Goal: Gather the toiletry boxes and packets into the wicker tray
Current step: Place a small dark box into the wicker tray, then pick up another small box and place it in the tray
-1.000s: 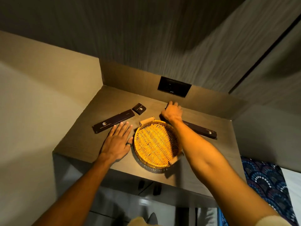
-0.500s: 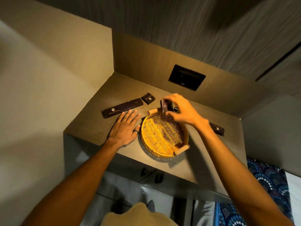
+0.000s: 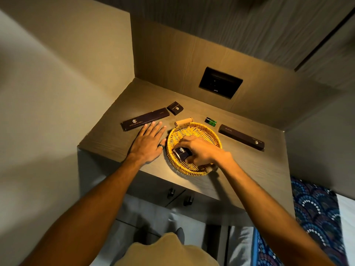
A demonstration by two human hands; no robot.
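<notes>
- Here, a small dark box (image 3: 181, 153) with a pale emblem on its top sits low inside the wicker tray (image 3: 209, 129), near the tray's near-left wall, and the right hand (image 3: 201, 151) is closed around it, fingers curled over its far and right sides.
- Whether the box already rests on the weave or hangs just above it cannot be told; the hand covers its underside.
- The step in hand looks like setting down the first item, since nothing else shows in the tray.
- Just left of the grip, outside the rim, the left hand (image 3: 148, 144) lies flat and spread on the counter (image 3: 255, 169), holding nothing, its thumb side close to the tray wall.
- Beyond that hand's fingertips lies a long dark box (image 3: 145, 119), and past its far end a small square packet (image 3: 175, 108).
- Across the tray from the grip, beyond the far rim, sits a small green bottle (image 3: 210, 120); further right, well apart from the grip, lies a second long box (image 3: 241, 136).
- The tray's roll handle (image 3: 183, 121) marks its far-left edge.
- The next move, as a judgement, calls for letting go of the box and reaching out over the rim for one of the pieces outside; the long boxes will likely need angling to fit within the round wall.
</notes>
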